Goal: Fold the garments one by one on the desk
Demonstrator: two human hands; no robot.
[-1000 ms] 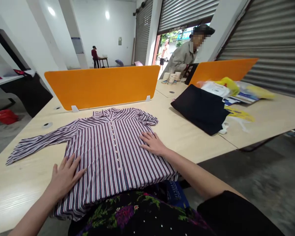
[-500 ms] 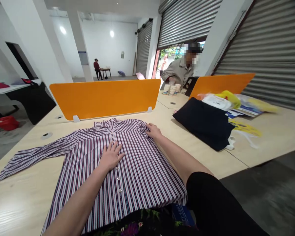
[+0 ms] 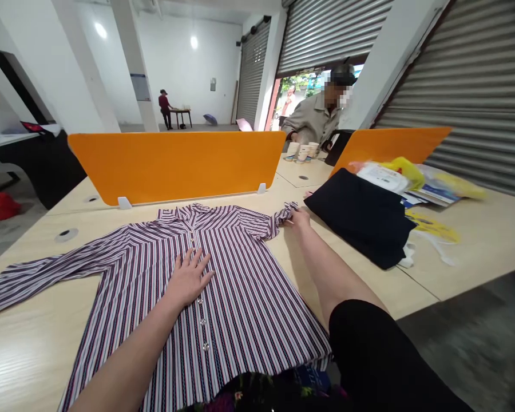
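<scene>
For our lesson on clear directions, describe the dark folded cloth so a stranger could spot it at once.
On the pale wooden table, a dark-and-white striped shirt lies spread out, the right hand holding one sleeve. Right of that hand lies the folded, near-black cloth. Its plain dark surface sets it apart from the striped shirt and bright yellow plastic beyond.

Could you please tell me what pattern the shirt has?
The shirt is striped in white, dark and reddish, best seen in the head view.
</scene>
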